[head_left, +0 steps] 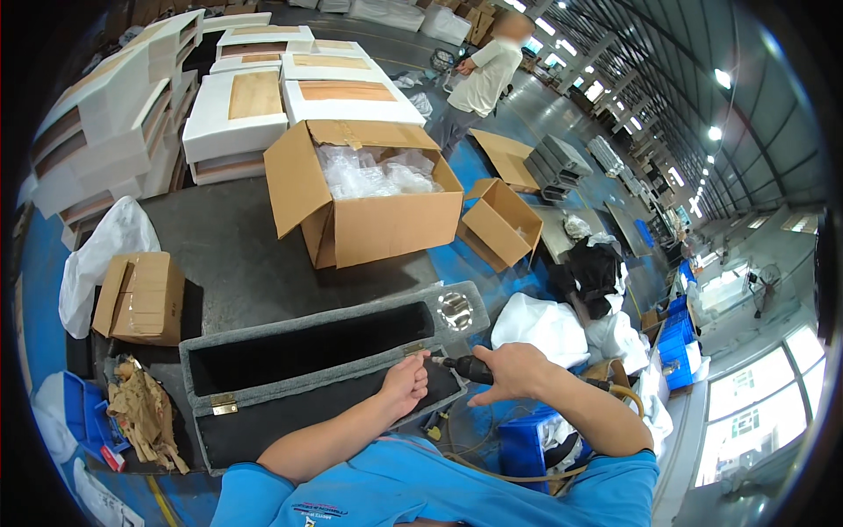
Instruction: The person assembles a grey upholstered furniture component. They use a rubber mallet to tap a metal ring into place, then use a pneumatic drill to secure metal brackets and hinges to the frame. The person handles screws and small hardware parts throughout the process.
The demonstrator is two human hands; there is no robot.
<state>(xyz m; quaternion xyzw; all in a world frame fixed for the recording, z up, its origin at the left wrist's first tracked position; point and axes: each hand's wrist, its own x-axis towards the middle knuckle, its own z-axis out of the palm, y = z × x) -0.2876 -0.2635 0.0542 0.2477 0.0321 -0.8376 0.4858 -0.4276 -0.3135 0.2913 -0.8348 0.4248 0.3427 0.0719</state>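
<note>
Long grey fabric-covered box (307,378) lies open, lower centre, apparently leaving its brass hinge (414,349) reachable; left hand (404,386) bunched together, right hand (516,372) clamped around black handheld driver (475,370).

Long box (299,379) is covered in rough, matt grey cloth; lining (303,351) looks matt black. Left hinge (224,404): glossy brass-coloured metal. Round plate (455,310): shiny metal. Carton (395,230): matt cardboard; wrap (364,176) inside: glossy clear plastic. Crumpled paper (145,413): rough, matt
</note>
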